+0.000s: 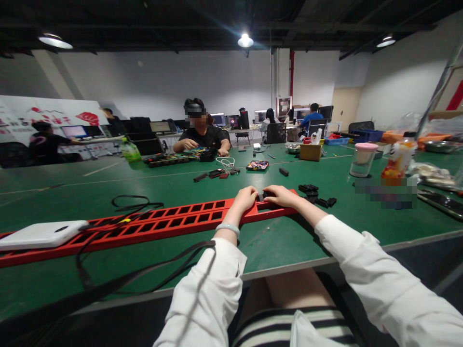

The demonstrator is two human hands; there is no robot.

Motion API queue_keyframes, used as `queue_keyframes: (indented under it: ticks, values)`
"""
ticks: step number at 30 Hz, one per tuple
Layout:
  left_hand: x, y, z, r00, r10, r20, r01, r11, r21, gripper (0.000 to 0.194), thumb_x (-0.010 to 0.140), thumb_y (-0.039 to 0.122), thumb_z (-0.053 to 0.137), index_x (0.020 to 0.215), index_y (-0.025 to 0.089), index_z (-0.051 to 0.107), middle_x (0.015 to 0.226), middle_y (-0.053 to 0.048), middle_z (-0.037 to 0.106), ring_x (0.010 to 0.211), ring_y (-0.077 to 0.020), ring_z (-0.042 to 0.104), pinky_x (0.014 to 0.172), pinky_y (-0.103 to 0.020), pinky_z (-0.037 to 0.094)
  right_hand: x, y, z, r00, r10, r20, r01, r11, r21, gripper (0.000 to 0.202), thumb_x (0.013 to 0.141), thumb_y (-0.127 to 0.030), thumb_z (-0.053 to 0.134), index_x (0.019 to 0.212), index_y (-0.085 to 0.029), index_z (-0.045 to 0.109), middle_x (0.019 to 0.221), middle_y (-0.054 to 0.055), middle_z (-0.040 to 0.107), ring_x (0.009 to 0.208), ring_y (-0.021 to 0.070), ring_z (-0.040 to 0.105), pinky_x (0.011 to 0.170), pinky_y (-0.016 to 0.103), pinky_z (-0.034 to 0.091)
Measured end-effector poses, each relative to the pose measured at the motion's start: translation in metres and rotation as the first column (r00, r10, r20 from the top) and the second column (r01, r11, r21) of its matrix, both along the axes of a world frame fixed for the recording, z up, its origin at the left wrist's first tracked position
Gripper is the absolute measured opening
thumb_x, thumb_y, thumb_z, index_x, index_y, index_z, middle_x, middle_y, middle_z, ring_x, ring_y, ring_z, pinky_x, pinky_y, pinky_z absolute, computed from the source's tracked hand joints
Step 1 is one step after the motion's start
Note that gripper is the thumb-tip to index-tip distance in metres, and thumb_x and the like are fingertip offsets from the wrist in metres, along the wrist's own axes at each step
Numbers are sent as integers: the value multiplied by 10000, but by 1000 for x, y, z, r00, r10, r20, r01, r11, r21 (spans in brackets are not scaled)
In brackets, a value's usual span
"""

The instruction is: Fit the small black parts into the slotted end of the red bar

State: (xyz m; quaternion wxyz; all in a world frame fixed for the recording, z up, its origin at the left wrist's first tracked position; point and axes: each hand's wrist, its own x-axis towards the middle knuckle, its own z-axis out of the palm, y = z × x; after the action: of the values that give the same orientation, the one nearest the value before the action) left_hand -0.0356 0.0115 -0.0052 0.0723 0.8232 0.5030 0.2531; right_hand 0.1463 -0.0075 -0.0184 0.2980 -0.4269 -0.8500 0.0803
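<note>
A long red frame (144, 234) with two rows of square openings lies across the green table. Near its right end, my left hand (247, 198) and my right hand (278, 195) meet around a small black piece (261, 197). Both hands have bent fingers closed on that piece, which sits over the frame. Its shape is partly hidden by the fingers. Several loose black pieces (314, 193) lie on the table just to the right of my right hand.
A white power bank (47, 233) with black cables rests on the frame's left part. Across the table (159, 180) sits a person handling parts. A lidded cup (362, 161), an orange bottle (398, 159) and a phone (441, 202) stand or lie at the right.
</note>
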Motion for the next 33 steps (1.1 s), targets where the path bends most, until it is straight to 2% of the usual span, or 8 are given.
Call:
queue_keyframes:
  ticks: [6, 12, 18, 23, 28, 33]
  values:
    - [3, -4, 2, 999, 15, -42, -15, 1000, 4, 187, 817, 226, 433, 810, 168, 610, 822, -49, 642, 742, -152, 569, 674, -223, 407, 0, 3, -1, 1000, 12, -10, -12, 999, -34, 424, 744, -313, 575, 1144, -178, 538, 1117, 98, 578, 1006, 209, 537, 864, 325, 405]
    - [4, -1, 0, 996, 12, -85, -5, 997, 79, 185, 809, 241, 448, 758, 161, 607, 851, -65, 610, 799, -164, 557, 726, -234, 405, 1, 3, 0, 1000, 19, -8, -19, 999, -41, 419, 750, -315, 571, 1143, -171, 542, 1119, 90, 581, 1006, 200, 540, 866, 308, 408]
    - [5, 0, -2, 994, -6, -109, 13, 997, 71, 203, 810, 250, 444, 752, 157, 616, 841, -70, 612, 810, -169, 564, 737, -236, 407, 2, 3, 4, 998, 57, 11, -56, 995, -82, 375, 759, -308, 563, 1116, -194, 566, 1104, 71, 595, 987, 198, 551, 849, 304, 414]
    - [5, 2, -3, 993, -8, -121, 16, 998, 65, 213, 800, 255, 450, 730, 161, 628, 820, -70, 623, 778, -168, 568, 714, -235, 405, 3, 4, 5, 998, 64, -2, -64, 993, -99, 379, 760, -326, 565, 1117, -200, 567, 1107, 60, 596, 996, 190, 550, 853, 291, 413]
    - [4, 5, -4, 995, -31, -96, 33, 999, 14, 223, 779, 249, 458, 687, 156, 638, 723, -60, 627, 666, -152, 557, 637, -224, 390, 3, 1, 6, 999, 51, -2, -51, 992, -116, 385, 760, -326, 563, 1125, -206, 564, 1109, 53, 596, 1002, 187, 550, 864, 287, 411]
    - [3, 6, -4, 997, -45, -60, 44, 999, -32, 230, 758, 222, 451, 659, 144, 644, 649, -51, 617, 592, -141, 535, 566, -221, 365, 6, 3, 5, 997, 64, -32, -69, 979, -190, 418, 754, -319, 557, 1155, -199, 547, 1133, 50, 583, 1011, 194, 548, 881, 295, 410]
